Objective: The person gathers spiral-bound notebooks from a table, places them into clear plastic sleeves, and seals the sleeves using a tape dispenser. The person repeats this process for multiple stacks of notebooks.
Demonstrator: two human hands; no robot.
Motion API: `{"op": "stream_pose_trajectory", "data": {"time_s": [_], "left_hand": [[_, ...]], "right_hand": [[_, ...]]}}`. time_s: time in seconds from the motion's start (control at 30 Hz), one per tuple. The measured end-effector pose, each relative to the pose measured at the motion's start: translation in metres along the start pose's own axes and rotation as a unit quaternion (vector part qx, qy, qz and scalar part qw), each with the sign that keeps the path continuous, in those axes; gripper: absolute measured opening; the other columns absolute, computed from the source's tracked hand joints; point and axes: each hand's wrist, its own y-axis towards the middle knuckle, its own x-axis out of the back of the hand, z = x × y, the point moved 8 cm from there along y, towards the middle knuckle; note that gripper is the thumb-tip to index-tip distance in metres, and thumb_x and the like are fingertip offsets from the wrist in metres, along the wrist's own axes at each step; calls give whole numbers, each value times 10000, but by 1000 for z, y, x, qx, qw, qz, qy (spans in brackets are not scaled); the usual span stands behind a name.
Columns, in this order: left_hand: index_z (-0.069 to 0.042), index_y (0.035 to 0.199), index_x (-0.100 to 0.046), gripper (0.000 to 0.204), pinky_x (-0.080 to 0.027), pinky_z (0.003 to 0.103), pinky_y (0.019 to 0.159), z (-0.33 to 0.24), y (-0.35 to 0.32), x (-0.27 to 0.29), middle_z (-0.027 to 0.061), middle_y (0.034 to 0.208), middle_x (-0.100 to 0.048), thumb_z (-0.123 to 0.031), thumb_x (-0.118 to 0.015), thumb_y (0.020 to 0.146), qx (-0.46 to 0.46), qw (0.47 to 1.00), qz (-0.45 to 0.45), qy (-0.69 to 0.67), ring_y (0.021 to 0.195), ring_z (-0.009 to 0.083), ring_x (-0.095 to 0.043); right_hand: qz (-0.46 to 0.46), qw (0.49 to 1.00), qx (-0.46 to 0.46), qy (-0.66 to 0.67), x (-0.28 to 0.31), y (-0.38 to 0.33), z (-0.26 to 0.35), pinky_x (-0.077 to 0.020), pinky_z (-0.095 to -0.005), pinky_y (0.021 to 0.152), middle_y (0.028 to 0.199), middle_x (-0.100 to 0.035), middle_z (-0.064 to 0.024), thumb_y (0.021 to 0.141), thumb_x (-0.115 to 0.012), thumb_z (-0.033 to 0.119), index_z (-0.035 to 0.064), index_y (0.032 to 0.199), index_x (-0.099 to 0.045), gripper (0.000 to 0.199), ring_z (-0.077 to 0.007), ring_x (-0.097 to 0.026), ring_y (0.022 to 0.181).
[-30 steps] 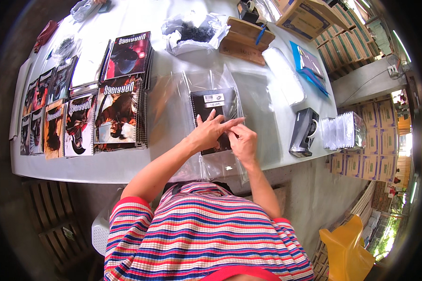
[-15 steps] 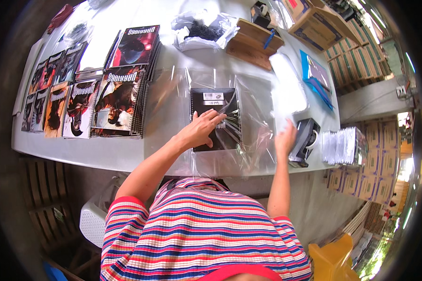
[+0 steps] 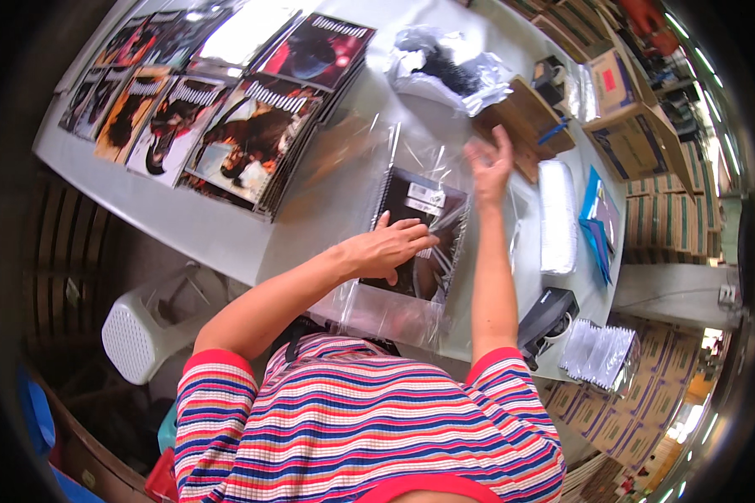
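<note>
Beneath the person's left hand (image 3: pixel 394 249) lies a dark spiral notebook (image 3: pixel 407 281), on the table (image 3: pixel 235 235) just in front of the striped shirt (image 3: pixel 361 402). That hand rests palm down across the cover, fingers stretched out and slightly apart, pressing flat rather than gripping. Clear plastic film (image 3: pixel 382 310) shines over the notebook and spreads past it, both toward the shirt and beyond the fingertips; I can't tell whether it is a sheet or a sleeve. A white label (image 3: pixel 425 194) sits on the cover, just past the left hand.

The right hand (image 3: pixel 491 172) is up and open, fingers splayed and blurred, with nothing visible in it. It is near the notebook's far right corner; whether it touches the film, I can't say. Just beyond it stands a brown wooden block (image 3: pixel 512 117), and farther left of that a crumpled white bag (image 3: pixel 486 80) with something black inside. To the right of this hand are a long white bundle (image 3: pixel 558 218) and a blue folder (image 3: pixel 597 230); nearer the person, beside the right forearm, sits a black tape dispenser (image 3: pixel 548 314).

Well to the left of the left hand, stacks of picture-covered notebooks (image 3: pixel 256 134) stand in rows.
</note>
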Motion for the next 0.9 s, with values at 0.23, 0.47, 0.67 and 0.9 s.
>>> {"op": "stream_pose_trajectory", "data": {"time_s": [0.23, 0.47, 0.67, 0.9], "left_hand": [[-120, 1377, -341, 924, -307, 655, 1024, 5, -7, -4, 76, 1292, -417, -135, -819, 587, 5, 1000, -16, 2, 1330, 300, -310], [-236, 1471, -222, 1219, -65, 668, 1070, 53, -32, 2, 22, 1542, -168, -441, -854, 449, 209, 963, -160, -50, 1433, 306, -36], [-274, 1462, -259, 1181, -14, 800, 941, 41, -9, -6, -56, 1556, -109, -546, -811, 454, 182, 976, -116, 19, 1419, 369, 74], [-185, 1384, -391, 1040, -125, 747, 988, 49, 0, -8, 60, 1550, -93, -498, -830, 496, 131, 973, -167, -86, 1422, 366, 35]], "right_hand": [[517, 791, 212, -248, -68, -122, 107, -497, -300, 757, 1217, -557, -30, 593, -780, -12, 138, 1267, -502, 745, -172, -565, 895], [425, 891, 109, -116, -48, -109, 48, -557, -272, 633, 815, -529, -66, 595, -750, -102, 3, 723, -657, 190, -145, -599, 736], [391, 919, 52, -2, -52, -107, 44, -480, -244, 601, 755, -535, -17, 575, -831, -21, 14, 686, -670, 199, -116, -562, 695], [384, 912, 40, -139, -72, -125, 41, -517, -336, 769, 1157, -444, -75, 549, -781, -76, 100, 1148, -519, 677, -195, -567, 889]]}}
